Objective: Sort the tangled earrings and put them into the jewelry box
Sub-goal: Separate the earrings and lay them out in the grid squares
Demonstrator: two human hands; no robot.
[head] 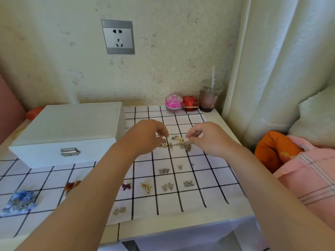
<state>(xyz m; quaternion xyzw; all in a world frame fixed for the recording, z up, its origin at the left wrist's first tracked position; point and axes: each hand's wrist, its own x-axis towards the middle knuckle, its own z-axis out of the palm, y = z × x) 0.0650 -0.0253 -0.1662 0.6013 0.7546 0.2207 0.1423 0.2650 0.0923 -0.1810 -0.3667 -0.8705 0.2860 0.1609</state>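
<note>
A tangled pile of small gold and silver earrings (180, 142) lies on the checked cloth (208, 178) in the middle of the table. My left hand (146, 134) reaches down at the pile's left edge, its curled fingertips pinching a gold earring (164, 144). My right hand (204, 136) hovers at the pile's right side with thumb and fingers curled close together; what they hold is hidden. The white jewelry box (68, 129) stands to the left with its lid down and its metal clasp facing me.
Sorted earring pairs (164, 171) lie in separate squares nearer me, with a blue cluster (20, 201) and a red one (72, 185) at the left. A pink case (173, 103), a red case (190, 103) and a drink cup (208, 98) stand at the back. Bedding lies right.
</note>
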